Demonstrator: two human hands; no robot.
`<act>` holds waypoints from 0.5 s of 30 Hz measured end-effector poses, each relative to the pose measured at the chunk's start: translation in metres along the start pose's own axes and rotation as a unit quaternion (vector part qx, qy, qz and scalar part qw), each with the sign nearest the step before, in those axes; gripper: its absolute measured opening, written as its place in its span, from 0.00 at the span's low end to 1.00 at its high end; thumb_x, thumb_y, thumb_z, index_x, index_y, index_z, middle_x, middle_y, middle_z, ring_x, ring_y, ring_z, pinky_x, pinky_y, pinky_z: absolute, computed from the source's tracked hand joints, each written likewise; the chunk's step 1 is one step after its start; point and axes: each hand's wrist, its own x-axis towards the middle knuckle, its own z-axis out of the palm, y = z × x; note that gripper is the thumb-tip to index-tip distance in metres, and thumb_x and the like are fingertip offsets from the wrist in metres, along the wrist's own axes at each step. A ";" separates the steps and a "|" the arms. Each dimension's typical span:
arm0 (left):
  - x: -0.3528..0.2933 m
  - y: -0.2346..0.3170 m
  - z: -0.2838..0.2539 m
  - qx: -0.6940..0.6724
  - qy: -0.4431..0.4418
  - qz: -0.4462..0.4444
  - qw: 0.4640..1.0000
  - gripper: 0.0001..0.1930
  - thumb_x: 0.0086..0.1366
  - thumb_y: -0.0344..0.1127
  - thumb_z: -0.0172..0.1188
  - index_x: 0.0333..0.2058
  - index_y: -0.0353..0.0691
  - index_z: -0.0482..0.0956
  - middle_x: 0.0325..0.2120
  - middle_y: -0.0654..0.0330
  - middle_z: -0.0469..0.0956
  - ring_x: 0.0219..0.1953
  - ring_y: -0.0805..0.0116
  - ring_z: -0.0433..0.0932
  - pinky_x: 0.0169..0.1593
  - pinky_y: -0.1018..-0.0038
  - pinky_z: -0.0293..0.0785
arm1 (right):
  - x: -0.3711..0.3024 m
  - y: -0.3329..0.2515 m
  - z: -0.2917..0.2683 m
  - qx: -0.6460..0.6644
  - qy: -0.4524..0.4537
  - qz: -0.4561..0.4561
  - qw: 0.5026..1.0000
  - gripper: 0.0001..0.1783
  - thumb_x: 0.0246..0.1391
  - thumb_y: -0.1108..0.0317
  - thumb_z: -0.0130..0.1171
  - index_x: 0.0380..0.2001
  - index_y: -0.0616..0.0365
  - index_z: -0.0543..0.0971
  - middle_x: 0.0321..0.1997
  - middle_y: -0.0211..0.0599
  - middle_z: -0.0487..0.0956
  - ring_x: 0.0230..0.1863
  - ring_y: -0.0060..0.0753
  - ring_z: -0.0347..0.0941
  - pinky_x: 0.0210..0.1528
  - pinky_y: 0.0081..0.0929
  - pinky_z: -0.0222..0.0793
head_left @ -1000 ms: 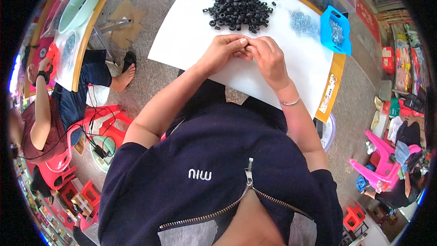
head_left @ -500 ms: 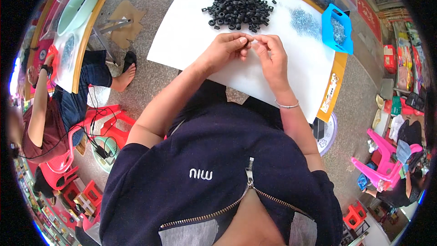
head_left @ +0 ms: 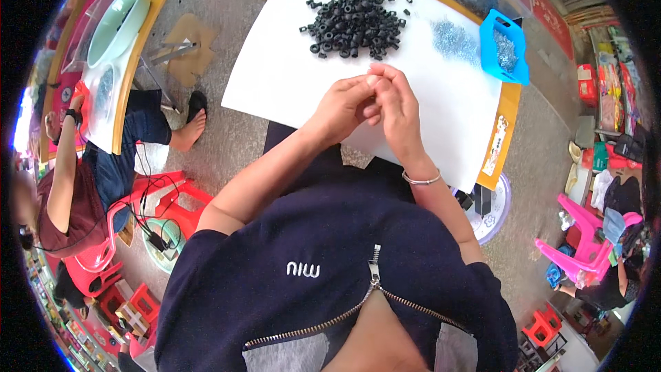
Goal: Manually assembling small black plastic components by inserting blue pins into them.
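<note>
Head view, the only one: my left hand (head_left: 344,107) and right hand (head_left: 401,114) are raised over the near part of the white surface (head_left: 265,62), fingers curled, fingertips meeting. Can't tell if they're pinching anything; any part in there is too small or hidden by the fingers. Heap of black pieces (head_left: 354,24), some ring-like, sits just beyond my hands, neither hand touching it. Scatter of small bluish pieces (head_left: 454,40) lies beyond and to the right of my right hand. Farther right, blue basket (head_left: 488,45) holds similar bits.

Step in hand, my read: two-handed fingertip work on something tiny, source not confirmable from here. Next move likely calls for tips lined up and light, even pressure; a slip could drop a small part near the heap and make it hard to pick out.
</note>
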 end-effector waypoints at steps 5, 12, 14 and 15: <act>0.003 0.005 -0.009 0.025 0.030 -0.011 0.999 0.16 0.69 0.42 0.46 0.40 0.33 0.73 0.27 0.63 0.72 0.23 0.76 0.65 0.28 0.78 0.66 | 0.013 0.010 -0.020 -0.153 -0.009 -0.184 0.971 0.09 0.52 0.73 0.57 0.38 0.62 0.75 0.42 0.39 0.72 0.38 0.26 0.71 0.40 0.22 0.69; 0.015 0.015 -0.031 -0.023 0.017 0.011 1.000 0.21 0.70 0.43 0.41 0.51 0.32 0.67 0.35 0.58 0.74 0.27 0.74 0.69 0.34 0.77 0.71 | 0.096 -0.038 -0.059 -0.294 0.097 -0.258 0.915 0.08 0.51 0.78 0.53 0.36 0.62 0.77 0.31 0.30 0.73 0.26 0.17 0.68 0.29 0.18 0.67; 0.018 0.015 -0.043 -0.051 -0.027 0.018 0.998 0.18 0.70 0.40 0.42 0.49 0.31 0.69 0.35 0.58 0.74 0.29 0.73 0.71 0.37 0.75 0.73 | 0.150 -0.065 -0.082 -0.296 0.149 -0.310 0.891 0.09 0.52 0.75 0.55 0.38 0.60 0.78 0.27 0.29 0.75 0.26 0.17 0.70 0.31 0.17 0.67; 0.019 0.016 -0.041 -0.041 -0.029 0.014 0.999 0.17 0.70 0.39 0.42 0.49 0.32 0.69 0.35 0.58 0.74 0.29 0.73 0.71 0.37 0.75 0.73 | 0.174 -0.080 -0.091 -0.275 0.171 -0.316 0.891 0.11 0.52 0.74 0.54 0.39 0.60 0.78 0.27 0.31 0.77 0.27 0.19 0.72 0.33 0.18 0.68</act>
